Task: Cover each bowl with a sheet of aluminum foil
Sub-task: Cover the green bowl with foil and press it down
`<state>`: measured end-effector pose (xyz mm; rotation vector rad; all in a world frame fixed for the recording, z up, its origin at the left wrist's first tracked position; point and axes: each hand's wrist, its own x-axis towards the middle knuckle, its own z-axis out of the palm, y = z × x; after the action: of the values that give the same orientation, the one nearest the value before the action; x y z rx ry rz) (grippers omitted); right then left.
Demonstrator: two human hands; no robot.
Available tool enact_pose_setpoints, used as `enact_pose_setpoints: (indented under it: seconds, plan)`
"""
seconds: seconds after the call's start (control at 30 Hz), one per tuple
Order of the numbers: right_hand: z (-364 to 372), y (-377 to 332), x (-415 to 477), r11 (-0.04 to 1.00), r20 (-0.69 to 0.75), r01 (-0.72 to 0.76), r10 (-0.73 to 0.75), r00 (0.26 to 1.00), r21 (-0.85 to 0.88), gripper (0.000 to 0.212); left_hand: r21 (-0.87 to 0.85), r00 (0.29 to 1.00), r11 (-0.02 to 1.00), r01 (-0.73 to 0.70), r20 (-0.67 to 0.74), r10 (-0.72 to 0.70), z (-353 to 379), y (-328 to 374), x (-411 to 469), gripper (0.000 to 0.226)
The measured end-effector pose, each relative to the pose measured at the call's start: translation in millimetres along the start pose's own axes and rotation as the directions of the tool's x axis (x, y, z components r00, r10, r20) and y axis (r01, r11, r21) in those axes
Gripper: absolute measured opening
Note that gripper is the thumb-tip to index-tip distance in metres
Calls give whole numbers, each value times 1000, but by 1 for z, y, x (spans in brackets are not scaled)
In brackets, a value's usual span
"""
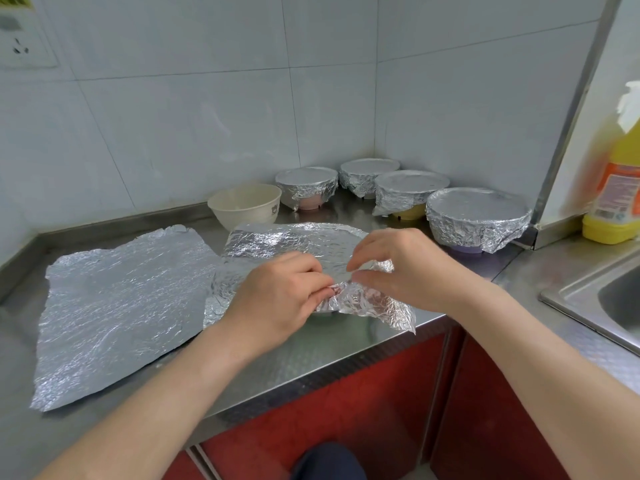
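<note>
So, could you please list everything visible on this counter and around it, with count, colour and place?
covered bowls: four, silver foil on top, back right corner
open bowl: one, cream, at the back, left of the covered bowls
front sheet: one, silver, draped over a bowl near the front edge
spare sheet: one, silver, flat on the left
counter: one, steel grey
bottle: one, yellow, orange label, far right
sink: one, steel, right edge
socket: one, white, wall, upper left
cabinet doors: red, under the counter
left hand: grips the front sheet's near edge
right hand: pinches that same edge
</note>
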<state>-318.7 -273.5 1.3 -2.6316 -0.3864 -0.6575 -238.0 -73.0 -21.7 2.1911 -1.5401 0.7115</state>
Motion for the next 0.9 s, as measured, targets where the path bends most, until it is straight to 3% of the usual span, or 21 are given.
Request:
enact_pose_setpoints:
  seconds: [0.2, 0.4, 0.57, 0.63, 0.77, 0.9]
  plan:
    - [24, -5, -2, 993, -54, 58, -64, 996, -106, 8, -42, 999, 999, 29, 17, -28, 1, 4, 2, 32]
    - [31, -4, 1, 947, -54, 176, -197, 979, -269, 25, -74, 997, 994, 75, 6, -74, 0, 5, 3, 32]
    - [26, 2, -3, 957, -41, 194, -208, 977, -213, 12, -106, 991, 986, 132, 1, -132, -3, 13, 2, 18]
    - [18, 4, -5, 978, -30, 142, -149, 988, -156, 4, -125, 985, 978, 170, -7, -172, -8, 14, -1, 13]
    - [2, 2, -8, 999, -18, -4, 3, 1000, -52, 10, -146, 969, 959, 245, -8, -248, -14, 11, -1, 8]
    - [11, -10, -5, 1000, -87, 18, -19, 996, -13, 5, -105, 982, 977, 187, 10, -187, -12, 9, -1, 15]
